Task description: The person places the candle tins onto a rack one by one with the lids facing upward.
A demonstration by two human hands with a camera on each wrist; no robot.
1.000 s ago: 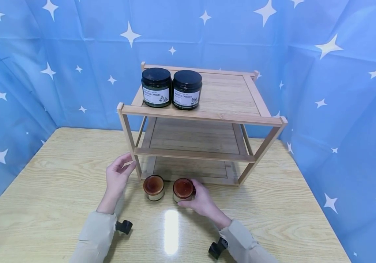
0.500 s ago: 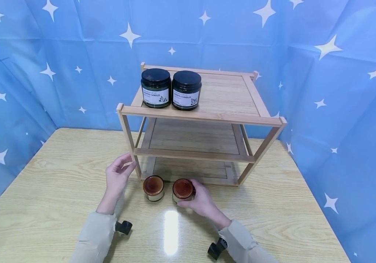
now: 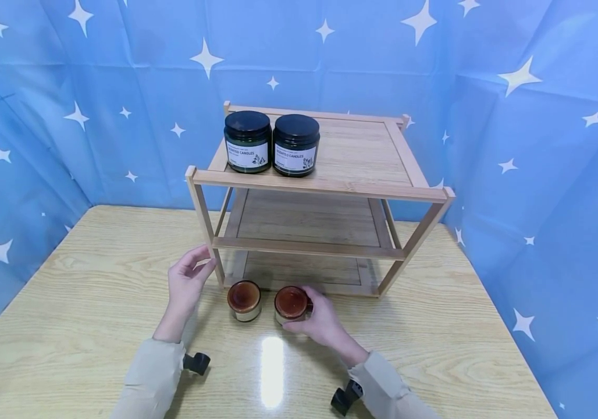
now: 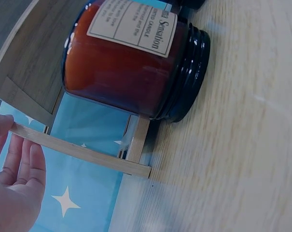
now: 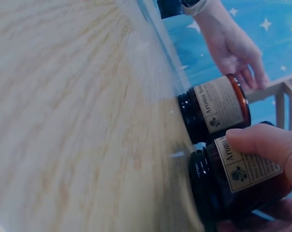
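My right hand [image 3: 325, 320] grips an amber glass candle jar [image 3: 291, 304] from its right side, on the table just before the rack. In the right wrist view the thumb lies across that jar's cream label [image 5: 244, 166]. Left of it, apart from both hands, stands a matching amber candle jar [image 3: 244, 297]. Both are upside down, their black lids against the tabletop. My left hand [image 3: 186, 282] holds the front left post of the wooden rack [image 3: 325, 248]; the left wrist view shows thumb and fingers pinching the post [image 4: 73, 148].
On the rack's top shelf, at its left, two dark green scented-candle jars [image 3: 247, 142] with black lids stand side by side. Below are two lower shelves. Rack and jars share a wooden table [image 3: 79, 291], and a blue curtain [image 3: 136, 116] with white stars hangs behind.
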